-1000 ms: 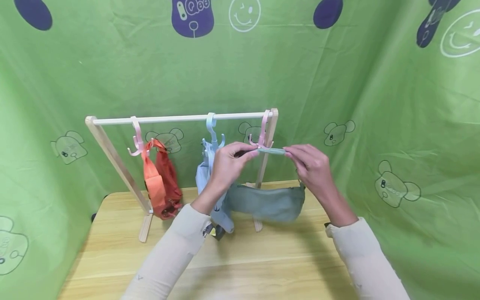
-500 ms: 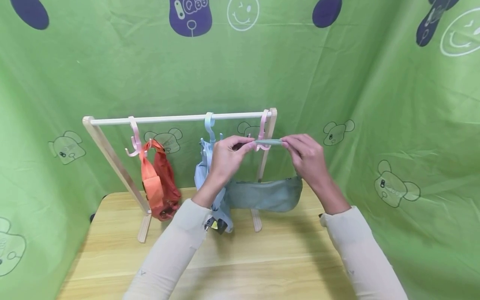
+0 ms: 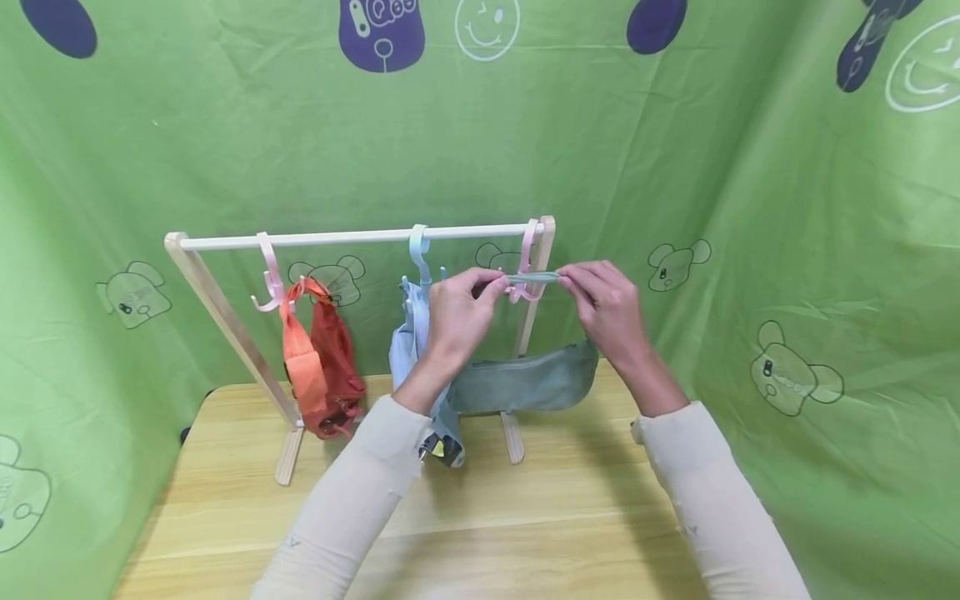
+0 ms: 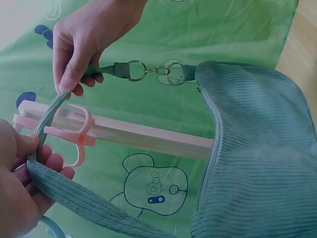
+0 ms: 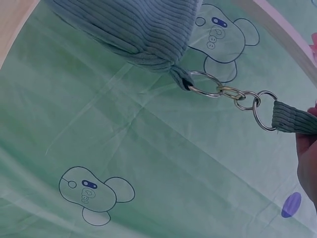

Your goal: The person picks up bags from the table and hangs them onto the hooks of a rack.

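My left hand (image 3: 459, 315) and right hand (image 3: 611, 310) pinch a grey-green corduroy shoulder bag's strap (image 3: 532, 277), stretched level between them. Below hangs the bag (image 3: 525, 385), its left part hidden behind my left forearm. Metal rings and a short chain (image 5: 233, 93) join one strap end to the bag. The strap crosses the pink hook (image 4: 79, 133) at the rack's right end; whether it touches or lies over a prong I cannot tell. In the left wrist view, my left hand (image 4: 22, 181) is lower left and my right hand (image 4: 91, 42) above.
A white-barred rack (image 3: 315, 239) with wooden legs stands on the wooden table (image 3: 480, 533). An orange bag (image 3: 318, 367) hangs from the left pink hook (image 3: 272, 275). A light blue bag (image 3: 405, 342) hangs from the blue hook (image 3: 420, 250), partly behind my left arm. Green cloth (image 3: 480, 150) surrounds the table.
Both hands have risen and shifted slightly left, carrying the strap from below the pink hook's prongs up to their height. The grey-green bag has risen with it, its right end tilting up.
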Tool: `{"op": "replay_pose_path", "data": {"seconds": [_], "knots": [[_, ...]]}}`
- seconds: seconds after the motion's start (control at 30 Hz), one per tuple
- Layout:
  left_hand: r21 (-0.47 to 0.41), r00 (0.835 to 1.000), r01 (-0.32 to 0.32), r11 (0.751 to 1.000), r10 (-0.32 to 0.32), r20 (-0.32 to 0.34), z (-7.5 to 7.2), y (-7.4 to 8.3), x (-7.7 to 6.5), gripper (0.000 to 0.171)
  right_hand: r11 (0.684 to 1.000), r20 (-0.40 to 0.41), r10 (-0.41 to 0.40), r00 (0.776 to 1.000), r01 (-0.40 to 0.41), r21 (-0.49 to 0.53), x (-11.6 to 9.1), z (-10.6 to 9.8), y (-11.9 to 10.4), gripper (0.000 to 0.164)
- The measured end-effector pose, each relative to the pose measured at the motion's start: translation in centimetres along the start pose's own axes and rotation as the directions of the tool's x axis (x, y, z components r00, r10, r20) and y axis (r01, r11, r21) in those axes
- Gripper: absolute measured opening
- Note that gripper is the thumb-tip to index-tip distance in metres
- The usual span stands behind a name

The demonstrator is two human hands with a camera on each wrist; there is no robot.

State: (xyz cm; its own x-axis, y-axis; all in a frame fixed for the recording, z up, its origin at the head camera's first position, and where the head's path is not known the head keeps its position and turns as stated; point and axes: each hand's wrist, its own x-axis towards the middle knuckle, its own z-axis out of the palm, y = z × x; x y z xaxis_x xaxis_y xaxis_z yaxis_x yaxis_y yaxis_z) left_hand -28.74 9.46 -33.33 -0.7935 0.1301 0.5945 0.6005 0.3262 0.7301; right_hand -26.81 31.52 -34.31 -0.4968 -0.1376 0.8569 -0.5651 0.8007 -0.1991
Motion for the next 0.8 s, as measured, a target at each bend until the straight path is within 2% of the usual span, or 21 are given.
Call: {"op": "replay_pose_path", "data": {"seconds": [0.23, 0.43, 0.8], "knots": [[0.164, 0.997, -0.072, 0.984, 0.075, -0.018, 0.3, -0.3, -0.3, 0.017, 0.999, -0.017, -0.030, 0.999, 0.030, -0.025, -0.2, 0.8, 0.5, 0.013], [0.283, 0.982, -0.175, 0.943, 0.188, -0.017, 0.6, -0.4, -0.6, 0.016, 1.000, -0.030, -0.024, 0.999, 0.024, -0.018, -0.4, 1.5, 0.9, 0.013], [0.272, 0.979, -0.199, 0.941, 0.202, 0.017, 0.6, -0.9, -1.0, 0.017, 1.000, 0.002, 0.022, 1.000, -0.022, -0.001, -1.5, 1.8, 0.4, 0.014]]}}
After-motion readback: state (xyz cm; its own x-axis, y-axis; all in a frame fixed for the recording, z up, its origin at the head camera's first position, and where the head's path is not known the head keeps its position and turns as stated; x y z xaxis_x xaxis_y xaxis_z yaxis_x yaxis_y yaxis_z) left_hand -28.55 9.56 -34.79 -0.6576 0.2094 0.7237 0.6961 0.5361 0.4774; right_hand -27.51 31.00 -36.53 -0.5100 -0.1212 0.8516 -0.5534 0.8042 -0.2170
